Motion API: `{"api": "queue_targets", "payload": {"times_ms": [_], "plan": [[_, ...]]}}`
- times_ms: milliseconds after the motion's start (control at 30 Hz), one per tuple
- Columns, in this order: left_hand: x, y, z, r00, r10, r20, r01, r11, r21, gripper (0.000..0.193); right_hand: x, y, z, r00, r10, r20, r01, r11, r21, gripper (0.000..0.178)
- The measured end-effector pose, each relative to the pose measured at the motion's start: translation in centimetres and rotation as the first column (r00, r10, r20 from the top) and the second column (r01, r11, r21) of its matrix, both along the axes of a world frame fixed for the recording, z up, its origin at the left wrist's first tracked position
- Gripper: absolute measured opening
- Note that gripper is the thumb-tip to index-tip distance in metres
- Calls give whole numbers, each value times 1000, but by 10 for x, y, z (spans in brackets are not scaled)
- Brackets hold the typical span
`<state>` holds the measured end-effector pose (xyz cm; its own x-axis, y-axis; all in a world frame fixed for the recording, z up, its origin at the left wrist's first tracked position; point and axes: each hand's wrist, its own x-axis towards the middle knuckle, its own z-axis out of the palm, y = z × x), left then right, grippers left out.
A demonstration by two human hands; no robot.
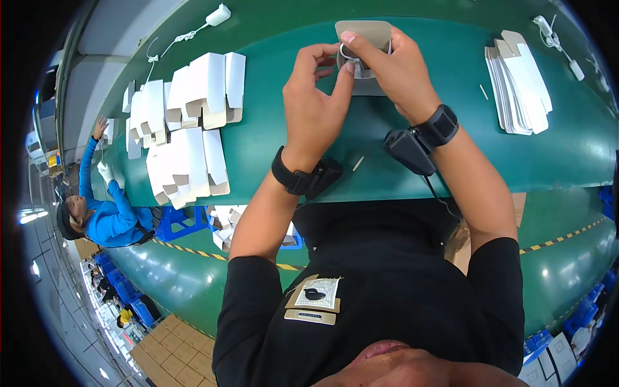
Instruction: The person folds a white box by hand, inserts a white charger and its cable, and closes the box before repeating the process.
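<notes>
**Two Hands Pinch a White Cord Over a Small Box**

A person stands at a long green table [271,161]. Both hands are up over the far part of the table, close together.

The left hand [316,97] has its thumb and first finger bent in. They pinch a thin white cord loop [344,53]. The right hand [396,71] reaches across from the other side. Its first finger points to the left and presses on the same loop. The fingertips of the two hands almost touch.

Right behind the fingers is a small tan box [364,32]. It lies on the table with a flap open. Its long side runs left to right, and the open part faces the hands. The right hand covers its lower part, so it is hard to tell if the cord is inside yet.

Each wrist wears a black band with a black box on it.

To the left lies a bunch of white folded boxes [187,122], some lying on top of others. To the right is a neat stack of flat white cards [519,80]. A white plug with a cord [218,14] lies at the far left edge of the table, and another white cord [558,39] lies at the far right.

Another person in a blue top [109,216] works at the left end of the table.
</notes>
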<state>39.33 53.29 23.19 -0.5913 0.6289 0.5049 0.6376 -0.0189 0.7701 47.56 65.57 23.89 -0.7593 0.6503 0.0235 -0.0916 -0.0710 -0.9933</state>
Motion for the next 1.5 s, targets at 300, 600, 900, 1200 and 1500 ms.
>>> {"api": "queue_targets", "payload": {"times_ms": [300, 600, 900, 1200, 1500], "plan": [[-6, -10, -10, 927, -109, 360, 102, 994, 40, 32, 10, 10, 5, 993, 114, -43, -121, 961, -250, 29], [-2, 3, -8, 775, -175, 607, 115, 984, 138, 36, 14, 4, -8, 1000, 12, 3, -13, 982, 189, 27], [7, 4, -8, 939, -94, 330, 50, 989, 142, 33, 15, 6, -23, 999, -29, -25, 35, 949, 314, 25], [-9, -10, -11, 989, -113, -97, 109, 993, -40, 31, 7, 11, -32, 991, 91, -99, -80, 991, 106, 33], [-33, -10, -12, 951, -263, -162, 247, 963, -110, 33, 28, 24, -26, 898, 244, -367, -390, 826, -406, 45]]}}
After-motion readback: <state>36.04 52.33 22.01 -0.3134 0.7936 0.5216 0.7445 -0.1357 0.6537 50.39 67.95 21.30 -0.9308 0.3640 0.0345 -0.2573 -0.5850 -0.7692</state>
